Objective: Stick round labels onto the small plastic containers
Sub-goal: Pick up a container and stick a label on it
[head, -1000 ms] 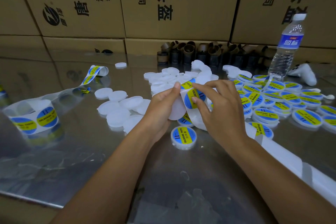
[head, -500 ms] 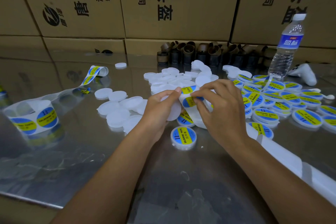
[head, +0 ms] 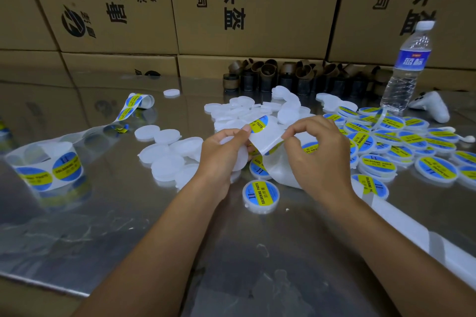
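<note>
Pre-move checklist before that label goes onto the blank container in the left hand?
1. Left hand grips plain white round plastic container: ok.
2. Right hand pinches white backing strip: ok.
3. Blue-and-yellow round label lifted at the strip's fold, left thumb at its edge: ok.
4. Label fully off the strip: cannot tell.
5. Container's visible face bare of any label: ok.

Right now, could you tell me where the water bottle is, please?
In the head view, the water bottle stands upright far right, before the cardboard boxes, beside a white device.
</note>
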`<act>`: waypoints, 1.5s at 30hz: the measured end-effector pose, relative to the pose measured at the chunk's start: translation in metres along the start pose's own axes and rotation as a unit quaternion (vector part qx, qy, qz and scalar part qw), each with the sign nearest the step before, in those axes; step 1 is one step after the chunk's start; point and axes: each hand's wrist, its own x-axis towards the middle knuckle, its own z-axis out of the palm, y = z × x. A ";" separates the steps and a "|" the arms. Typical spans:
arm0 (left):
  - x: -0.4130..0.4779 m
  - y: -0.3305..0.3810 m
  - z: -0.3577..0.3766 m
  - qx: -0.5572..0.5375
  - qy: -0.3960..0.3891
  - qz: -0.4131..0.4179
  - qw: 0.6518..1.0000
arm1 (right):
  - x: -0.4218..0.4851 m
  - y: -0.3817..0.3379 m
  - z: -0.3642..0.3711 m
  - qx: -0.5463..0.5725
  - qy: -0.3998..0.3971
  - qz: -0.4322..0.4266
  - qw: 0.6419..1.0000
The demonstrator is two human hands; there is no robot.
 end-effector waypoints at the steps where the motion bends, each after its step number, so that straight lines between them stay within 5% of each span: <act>1: 0.000 0.000 0.000 -0.003 0.001 -0.001 1.000 | 0.000 0.000 -0.001 0.015 0.002 0.017 1.000; 8: 0.003 0.000 -0.002 -0.058 -0.006 0.016 0.998 | 0.006 -0.002 -0.006 0.128 0.048 0.139 0.981; 17: 0.005 0.009 0.000 -0.224 -0.102 0.010 0.969 | 0.010 -0.003 -0.007 0.203 0.084 0.138 0.966; 23: 0.006 0.006 0.003 -0.210 -0.129 -0.037 0.968 | 0.010 -0.012 -0.008 0.341 -0.020 0.190 0.921; 31: 0.006 0.002 0.002 -0.170 -0.178 -0.023 0.969 | -0.004 -0.021 0.000 0.345 -0.206 0.194 0.895; 45: 0.004 0.002 0.003 -0.195 -0.213 -0.029 0.957 | -0.003 -0.016 0.002 0.286 -0.177 0.257 0.906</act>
